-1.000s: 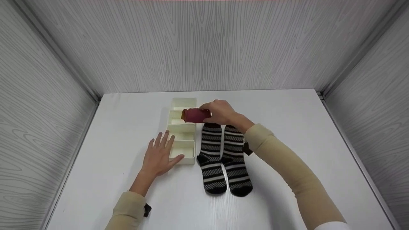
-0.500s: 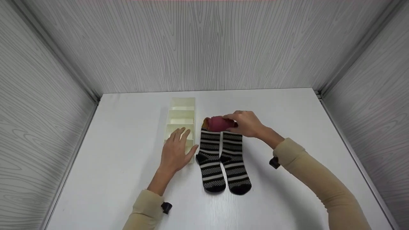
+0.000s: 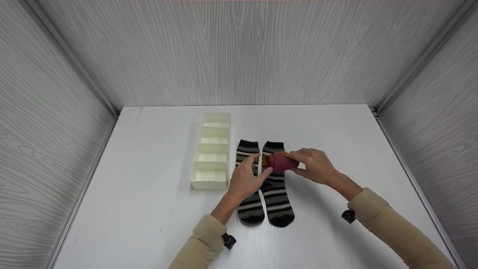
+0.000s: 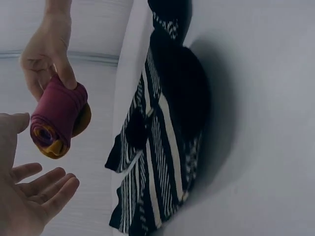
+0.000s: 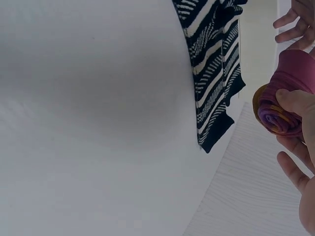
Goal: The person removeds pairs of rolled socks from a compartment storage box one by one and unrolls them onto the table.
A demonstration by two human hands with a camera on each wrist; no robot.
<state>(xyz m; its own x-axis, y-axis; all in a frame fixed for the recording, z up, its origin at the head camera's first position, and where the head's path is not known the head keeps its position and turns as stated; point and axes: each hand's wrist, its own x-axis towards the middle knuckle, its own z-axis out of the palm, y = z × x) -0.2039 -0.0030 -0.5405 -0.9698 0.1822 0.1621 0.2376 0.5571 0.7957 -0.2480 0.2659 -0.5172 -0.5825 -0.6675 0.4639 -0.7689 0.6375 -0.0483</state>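
Observation:
My right hand (image 3: pixel 315 165) pinches a rolled-up pair of maroon socks (image 3: pixel 282 162) by its right end, above the striped socks. The roll shows a spiral of mustard and purple at its end in the right wrist view (image 5: pixel 274 118). My left hand (image 3: pixel 246 178) is beside the roll's left end, fingers spread and relaxed, with a gap to the roll in the left wrist view. Under both hands, two black-and-white striped socks (image 3: pixel 278 203) lie flat side by side, toes toward me; the left hand partly covers the left sock.
A cream tray (image 3: pixel 210 185) with several compartments in a row stands left of the striped socks. Wood-grain panels (image 3: pixel 239 56) close off the back and both sides of the white table (image 3: pixel 130 168).
My right hand has carried the maroon roll from over the tray rightward and toward me, above the striped socks. My left hand has moved right, from the tray to the roll's side.

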